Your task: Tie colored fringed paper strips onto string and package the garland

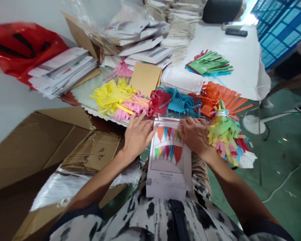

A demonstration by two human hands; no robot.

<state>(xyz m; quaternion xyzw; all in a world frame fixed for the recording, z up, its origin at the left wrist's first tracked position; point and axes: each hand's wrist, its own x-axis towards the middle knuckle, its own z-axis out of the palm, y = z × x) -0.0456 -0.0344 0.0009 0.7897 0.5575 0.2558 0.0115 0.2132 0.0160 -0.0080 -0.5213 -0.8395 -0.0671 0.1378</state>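
A white tassel bunting box (165, 167), printed with coloured pennants and tassels, rests against my lap, its far end at the table edge. My left hand (138, 134) lies along its left side with the fingers stretched out, the thumb close to the box. On the right, my right hand (194, 133) has its fingers bent around the box's upper right edge. Just beyond the hands lie paper tassels: yellow (112, 95), pink (130, 108), red (160, 102), blue (182, 105) and orange (215, 97). A mixed-colour tassel bundle (225, 134) hangs beside my right hand.
Behind the tassels are a kraft envelope (145, 77) and a white plastic tray (182, 80). Green tassels (209, 63) lie farther right. Stacks of flat white boxes (62, 72) line the left and back. An open cardboard box (40, 140) stands at my left.
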